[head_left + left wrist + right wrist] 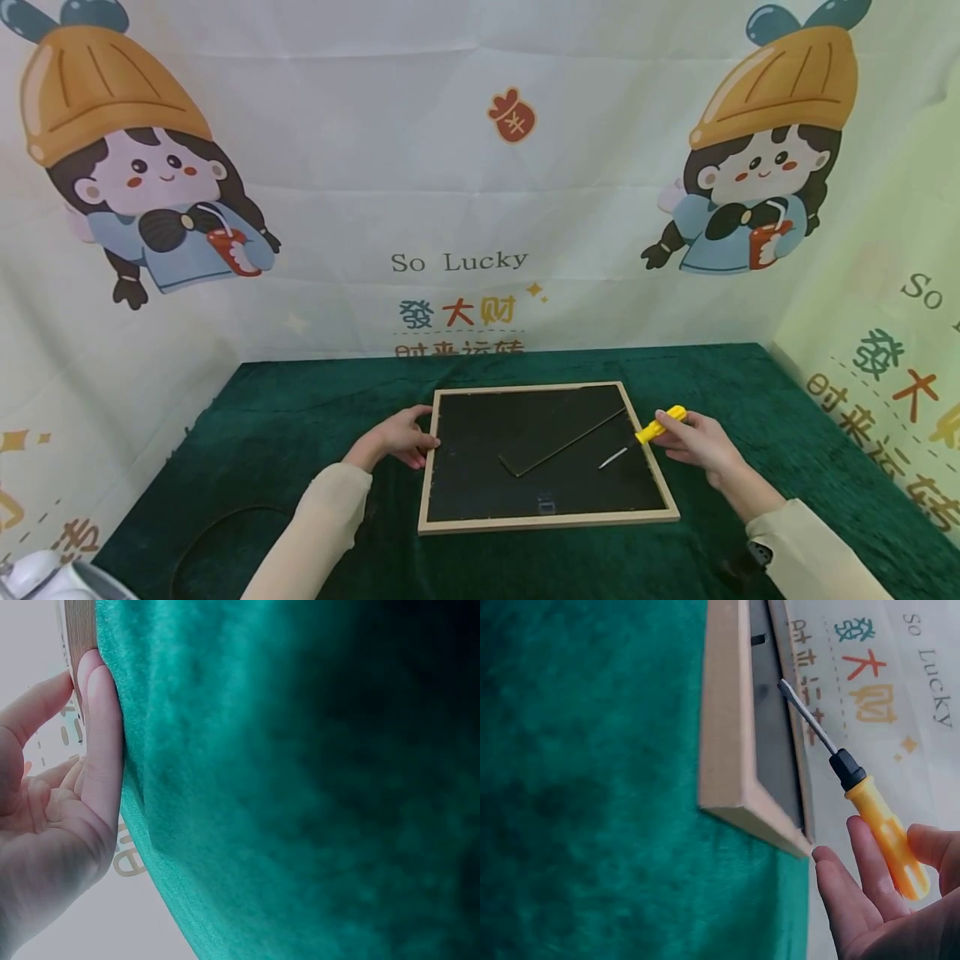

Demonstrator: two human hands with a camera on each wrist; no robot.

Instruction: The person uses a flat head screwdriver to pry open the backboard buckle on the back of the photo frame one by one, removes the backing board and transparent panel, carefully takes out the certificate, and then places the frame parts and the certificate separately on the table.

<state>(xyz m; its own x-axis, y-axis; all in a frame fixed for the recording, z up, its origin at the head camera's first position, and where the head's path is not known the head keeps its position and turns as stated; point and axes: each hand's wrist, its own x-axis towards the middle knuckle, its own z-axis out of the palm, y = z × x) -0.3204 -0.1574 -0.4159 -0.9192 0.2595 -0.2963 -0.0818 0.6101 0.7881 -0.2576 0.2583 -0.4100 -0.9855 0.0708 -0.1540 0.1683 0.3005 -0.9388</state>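
Observation:
A picture frame [551, 523] with a pale wooden rim lies on the green cloth, its black backing panel [480, 433] facing up. A thin bent line runs across the panel. My left hand [401, 437] holds the frame's left edge; in the left wrist view, thumb and fingers pinch the wooden edge [81, 626]. In my right hand [697, 446] is a screwdriver [662, 424] with a yellow handle, its metal tip pointing over the panel's right part. The right wrist view shows the screwdriver [885, 832] between thumb and fingers, its flat tip apart from the frame [727, 712].
Green plush cloth [300, 400] covers the table. A dark cable [195, 533] curves across its left side. At the bottom left corner stands a white object [45, 579], partly cut off. A printed curtain [465, 200] hangs behind and at both sides.

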